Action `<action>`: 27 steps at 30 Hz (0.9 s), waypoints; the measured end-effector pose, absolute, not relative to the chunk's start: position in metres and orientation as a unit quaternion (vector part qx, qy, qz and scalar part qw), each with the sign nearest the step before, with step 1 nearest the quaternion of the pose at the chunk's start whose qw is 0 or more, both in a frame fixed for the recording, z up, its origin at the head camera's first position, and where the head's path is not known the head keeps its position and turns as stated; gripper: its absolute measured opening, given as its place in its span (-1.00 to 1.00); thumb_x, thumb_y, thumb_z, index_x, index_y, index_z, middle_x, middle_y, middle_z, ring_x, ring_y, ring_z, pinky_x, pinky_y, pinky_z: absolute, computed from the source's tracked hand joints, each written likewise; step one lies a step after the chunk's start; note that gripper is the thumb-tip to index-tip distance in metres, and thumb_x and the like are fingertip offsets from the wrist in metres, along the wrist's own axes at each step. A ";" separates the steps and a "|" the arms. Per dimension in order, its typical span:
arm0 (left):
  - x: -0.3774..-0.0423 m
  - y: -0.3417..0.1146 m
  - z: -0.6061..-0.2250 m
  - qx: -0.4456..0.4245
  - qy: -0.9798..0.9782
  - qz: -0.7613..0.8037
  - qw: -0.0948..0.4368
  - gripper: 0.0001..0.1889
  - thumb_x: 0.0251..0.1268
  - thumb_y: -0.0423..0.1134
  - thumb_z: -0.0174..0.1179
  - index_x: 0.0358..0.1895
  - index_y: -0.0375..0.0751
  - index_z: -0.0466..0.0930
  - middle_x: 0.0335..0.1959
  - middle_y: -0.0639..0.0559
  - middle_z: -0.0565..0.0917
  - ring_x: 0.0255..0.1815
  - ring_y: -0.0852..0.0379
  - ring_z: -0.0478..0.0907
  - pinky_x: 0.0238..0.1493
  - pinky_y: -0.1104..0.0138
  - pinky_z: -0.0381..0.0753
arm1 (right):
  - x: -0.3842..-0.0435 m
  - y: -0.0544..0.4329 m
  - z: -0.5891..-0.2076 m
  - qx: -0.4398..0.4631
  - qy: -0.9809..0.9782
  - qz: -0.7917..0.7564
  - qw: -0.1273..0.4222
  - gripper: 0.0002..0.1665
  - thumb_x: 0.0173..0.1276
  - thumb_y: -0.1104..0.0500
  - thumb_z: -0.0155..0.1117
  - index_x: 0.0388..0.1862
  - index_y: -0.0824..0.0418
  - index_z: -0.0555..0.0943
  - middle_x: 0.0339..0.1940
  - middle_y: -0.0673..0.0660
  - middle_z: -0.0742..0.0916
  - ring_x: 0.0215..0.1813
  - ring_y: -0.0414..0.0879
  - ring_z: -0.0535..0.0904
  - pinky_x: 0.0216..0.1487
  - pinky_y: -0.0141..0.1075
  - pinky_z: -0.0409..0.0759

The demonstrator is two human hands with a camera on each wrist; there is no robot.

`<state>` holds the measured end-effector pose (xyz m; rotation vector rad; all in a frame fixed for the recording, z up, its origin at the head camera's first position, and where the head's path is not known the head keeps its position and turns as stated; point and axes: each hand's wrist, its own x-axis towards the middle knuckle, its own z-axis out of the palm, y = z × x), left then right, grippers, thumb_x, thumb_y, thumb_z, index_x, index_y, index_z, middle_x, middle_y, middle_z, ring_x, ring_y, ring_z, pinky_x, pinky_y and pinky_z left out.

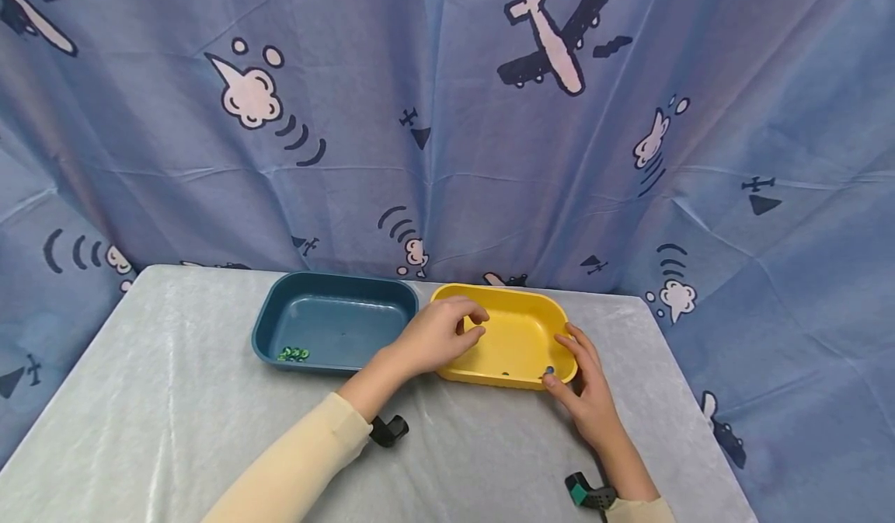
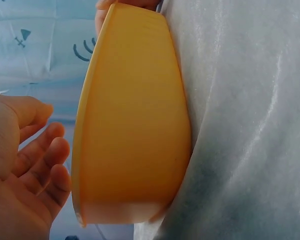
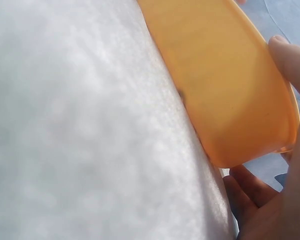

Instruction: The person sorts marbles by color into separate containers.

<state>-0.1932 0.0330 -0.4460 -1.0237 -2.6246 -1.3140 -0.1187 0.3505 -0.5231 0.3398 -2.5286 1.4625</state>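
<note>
A yellow tray (image 1: pixel 513 339) stands on the table, with a small blue piece (image 1: pixel 549 370) near its right front corner and a tiny dark piece (image 1: pixel 505 373) along its front wall. Over the left end of this tray hovers my left hand (image 1: pixel 435 335), its fingers bent, with a gap between thumb and forefinger and nothing visible in them. My right hand (image 1: pixel 587 399) grips the tray's right end, thumb at the front rim and fingers around the side. In the right wrist view, the thumb (image 3: pixel 291 62) lies against the rim of the tray.
Left of the yellow tray stands a dark blue tray (image 1: pixel 336 329) holding several small shiny green pieces (image 1: pixel 294 353) in its front left corner. A pale cloth covers the table (image 1: pixel 454 461). Behind it hangs a blue curtain (image 1: pixel 363 57) with printed planes.
</note>
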 end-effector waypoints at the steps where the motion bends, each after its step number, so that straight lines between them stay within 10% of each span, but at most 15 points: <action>1: -0.193 0.032 -0.446 -0.328 -0.845 -0.423 0.017 -0.83 0.57 -0.23 0.38 0.08 -0.16 0.81 -0.06 0.09 0.77 -0.25 0.19 0.57 -0.19 0.37 0.65 | -0.118 0.351 -0.523 0.115 -0.855 0.496 0.100 -0.26 0.48 0.30 0.46 0.59 0.24 0.47 0.81 0.08 0.19 0.76 0.09 0.11 0.56 -0.58 0.20; 27: -0.184 -0.062 -0.414 -0.295 -0.860 -0.412 0.065 -0.78 0.63 -0.18 0.33 0.19 -0.07 0.79 0.06 0.11 0.75 -0.19 0.13 0.56 -0.21 0.22 0.64 | -0.108 0.354 -0.505 0.121 -0.873 0.464 0.093 -0.19 0.47 0.28 0.48 0.64 0.23 0.42 0.81 0.11 0.18 0.77 0.20 0.06 0.55 -0.63 0.10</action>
